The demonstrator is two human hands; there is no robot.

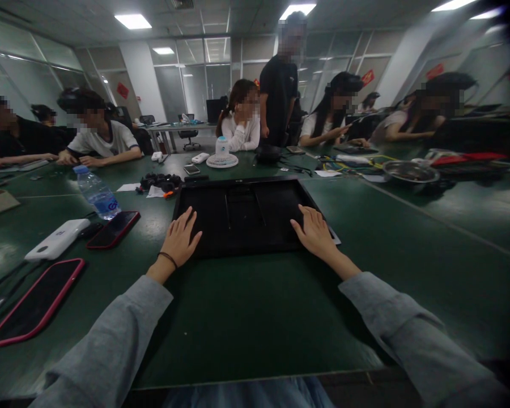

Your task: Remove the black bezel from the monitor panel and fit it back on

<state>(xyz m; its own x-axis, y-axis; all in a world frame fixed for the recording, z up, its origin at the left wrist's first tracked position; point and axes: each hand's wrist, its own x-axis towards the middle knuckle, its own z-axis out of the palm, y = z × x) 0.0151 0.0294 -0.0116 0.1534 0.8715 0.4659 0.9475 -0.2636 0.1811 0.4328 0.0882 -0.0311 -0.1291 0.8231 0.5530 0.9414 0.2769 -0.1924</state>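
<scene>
A wide, black, rectangular tray-like object [244,235] with a raised rim lies on the green table in front of me. Two thin dark strips and a darker rectangular shape show on its inner face; its exact kind is unclear. Over its left edge rests my left hand [181,237], fingers spread, a dark band at the wrist. My right hand [317,231] lies at the opposite edge, also with fingers apart. Neither hand grasps anything. A pale corner [335,235] of something flat sticks out beside the right hand.
On the left are two red-edged phones [38,300] [114,229], a white power bank [59,238] with cables, and a water bottle [97,192]. Beyond the black object stand a small white fan [222,156] and a metal bowl [411,171]. Several people sit around the table [255,317]; one person stands.
</scene>
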